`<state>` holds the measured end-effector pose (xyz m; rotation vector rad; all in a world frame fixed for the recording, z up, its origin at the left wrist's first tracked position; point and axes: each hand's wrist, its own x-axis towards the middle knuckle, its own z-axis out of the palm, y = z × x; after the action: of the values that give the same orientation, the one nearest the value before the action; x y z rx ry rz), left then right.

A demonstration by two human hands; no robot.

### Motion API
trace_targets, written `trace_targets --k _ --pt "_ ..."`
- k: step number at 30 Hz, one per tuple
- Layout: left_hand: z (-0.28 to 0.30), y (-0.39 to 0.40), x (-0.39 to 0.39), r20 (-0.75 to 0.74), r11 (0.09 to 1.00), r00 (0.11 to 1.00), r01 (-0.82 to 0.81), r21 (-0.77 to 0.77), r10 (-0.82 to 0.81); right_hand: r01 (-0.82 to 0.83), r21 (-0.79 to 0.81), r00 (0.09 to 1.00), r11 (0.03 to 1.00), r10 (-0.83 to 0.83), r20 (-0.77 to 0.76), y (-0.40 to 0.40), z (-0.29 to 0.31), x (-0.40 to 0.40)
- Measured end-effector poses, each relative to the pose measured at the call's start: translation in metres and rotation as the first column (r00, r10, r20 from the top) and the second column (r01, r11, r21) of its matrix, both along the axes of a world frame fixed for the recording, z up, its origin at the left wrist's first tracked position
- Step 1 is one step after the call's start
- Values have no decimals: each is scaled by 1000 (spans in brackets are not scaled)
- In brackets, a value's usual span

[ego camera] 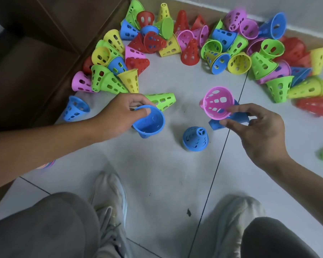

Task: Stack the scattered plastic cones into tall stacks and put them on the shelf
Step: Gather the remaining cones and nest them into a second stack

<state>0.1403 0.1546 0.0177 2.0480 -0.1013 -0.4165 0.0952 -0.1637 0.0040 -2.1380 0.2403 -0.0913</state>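
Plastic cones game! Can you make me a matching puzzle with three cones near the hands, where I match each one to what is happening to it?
Things:
1. Blue plastic cone with its wide mouth facing up
2. Pink perforated plastic cone
3. Small blue perforated plastic cone with a spoked tip

States:
A. Standing alone on the floor, tip up
B. Gripped at the rim by the left hand
C. Pinched at the rim by the right hand

Pairs: 1-B, 2-C, 3-A

Tons of holey plastic cones (pixel 186 40) in red, yellow, green, blue, pink lie jumbled along the floor's far edge. Closer in, one blue cone (pixel 195 138) stands upright, a green one (pixel 161 100) lies sideways.
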Motion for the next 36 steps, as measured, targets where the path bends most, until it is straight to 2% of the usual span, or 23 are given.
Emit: trace_targets --k 9,15,22,28,31,36 --pt "7 -1 -19 1 1000 1000 -14 16 14 23 -39 1000 999 -24 -15 -4 4 -17" --pt "10 -4 -21 -2 999 1000 -5 42 5 -60 -182 998 981 64 14 -7 4 -24" --pt "18 -13 -14 5 998 1000 -13 63 13 -97 -293 971 951 156 182 -7 21 -27" --pt "24 -22 -10 20 997 1000 -6 79 4 -170 -405 892 899 315 324 -6 16 -41" --pt "25 -24 -11 15 998 1000 1 68 -2 -181 -522 815 834 424 396 -9 12 -44" --pt "23 -29 -14 -11 999 1000 -1 48 1 -122 -699 731 704 540 417 -25 3 -33"
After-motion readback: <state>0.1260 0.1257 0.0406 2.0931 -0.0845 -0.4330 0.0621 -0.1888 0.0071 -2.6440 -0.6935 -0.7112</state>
